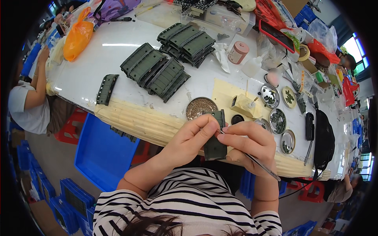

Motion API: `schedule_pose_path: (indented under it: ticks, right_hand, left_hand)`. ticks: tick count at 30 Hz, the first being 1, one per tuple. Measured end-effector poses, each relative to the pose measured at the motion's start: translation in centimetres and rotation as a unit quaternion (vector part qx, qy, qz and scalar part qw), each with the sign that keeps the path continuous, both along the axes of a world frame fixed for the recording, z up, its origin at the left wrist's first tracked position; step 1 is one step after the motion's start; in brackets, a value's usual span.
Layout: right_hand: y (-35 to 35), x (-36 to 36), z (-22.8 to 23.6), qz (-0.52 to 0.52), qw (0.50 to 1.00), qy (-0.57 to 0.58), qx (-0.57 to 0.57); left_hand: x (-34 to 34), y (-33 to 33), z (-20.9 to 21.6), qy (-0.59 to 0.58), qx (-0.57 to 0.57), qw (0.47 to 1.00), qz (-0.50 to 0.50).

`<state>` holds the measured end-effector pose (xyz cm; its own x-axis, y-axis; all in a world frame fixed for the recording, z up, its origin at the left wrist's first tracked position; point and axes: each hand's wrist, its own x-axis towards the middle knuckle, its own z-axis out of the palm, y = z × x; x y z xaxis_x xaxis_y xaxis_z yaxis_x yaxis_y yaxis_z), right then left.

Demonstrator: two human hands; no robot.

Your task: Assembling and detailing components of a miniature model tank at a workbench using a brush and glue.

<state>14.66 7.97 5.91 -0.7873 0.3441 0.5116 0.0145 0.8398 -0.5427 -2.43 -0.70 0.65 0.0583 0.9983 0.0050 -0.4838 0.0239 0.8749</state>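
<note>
My left hand (188, 138) pinches a dark green curved plastic panel (215, 149) upright at the table's near edge. In my right hand (254, 143) is a pair of metal tweezers (263, 166), their tips against the panel's middle close to my left thumb. Whatever the tips grip, if anything, is too small to make out. Just beyond the panel lies a round metal dish (189, 114) of small brown bits. To its right a yellow block (240, 105) holds a small bottle, and metal dishes (278, 126) contain small dark green pieces.
Stacks of similar green panels (147, 65) lie ahead, with a single panel (106, 89) at the left. A padded yellow edge (130, 118) runs along the table. A blue bin (98, 153) stands below left. A pink canister (238, 52) and a black pouch (324, 137) are on the right.
</note>
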Motion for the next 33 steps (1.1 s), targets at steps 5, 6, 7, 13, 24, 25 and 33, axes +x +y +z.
schedule_pose_path:
  ticks: [5,6,7,13,24,25,33]
  right_hand:
    - [-0.1,0.5,-0.7,-0.016,0.999,0.010,0.046]
    - [-0.3,0.6,-0.9,-0.021,0.999,0.028,0.038]
    - [-0.5,0.8,-1.1,-0.027,0.998,0.046,0.030]
    - [-1.6,0.7,-2.4,-0.063,0.973,0.068,0.213]
    - [-1.6,0.9,-2.5,-0.070,0.960,0.065,0.262]
    - [-1.7,0.9,-2.4,-0.071,0.961,0.063,0.260]
    - [-1.6,0.9,-2.4,-0.070,0.960,0.058,0.264]
  left_hand:
    - [0.7,0.3,0.3,-0.027,-0.007,1.000,0.003]
    - [0.8,0.3,0.3,-0.053,-0.028,0.998,0.002]
    - [0.9,0.2,0.4,-0.079,-0.049,0.996,0.002]
    - [1.3,0.1,-0.3,-0.140,-0.082,0.986,-0.023]
    - [2.0,0.2,0.1,-0.138,-0.093,0.986,-0.009]
    - [1.9,0.2,0.0,-0.135,-0.095,0.986,-0.011]
    - [1.9,0.2,0.3,-0.141,-0.099,0.985,-0.009]
